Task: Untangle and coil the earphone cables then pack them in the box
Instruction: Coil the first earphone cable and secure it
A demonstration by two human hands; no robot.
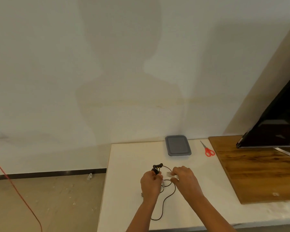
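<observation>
While over the counter [132, 153], left hand [150, 182]: fingers [155, 175] grip bunched black earphone cable [157, 166]
Right hand [184, 179]: fingers pinch small white strip [169, 174]

Fingers of the right hand [182, 177] cover most of a blurred pale object [169, 174], perhaps tape; left hand [150, 181] fingers hide where the black cable [163, 208] bunches.

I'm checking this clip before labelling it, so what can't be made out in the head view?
Head view:
Inside of the grey box: its closed lid hides it.
White item in the right hand: too small, half covered by fingers.
How the black earphones are tangled: bunched in the left hand, too small.
Television: cut off by the right edge.
</observation>
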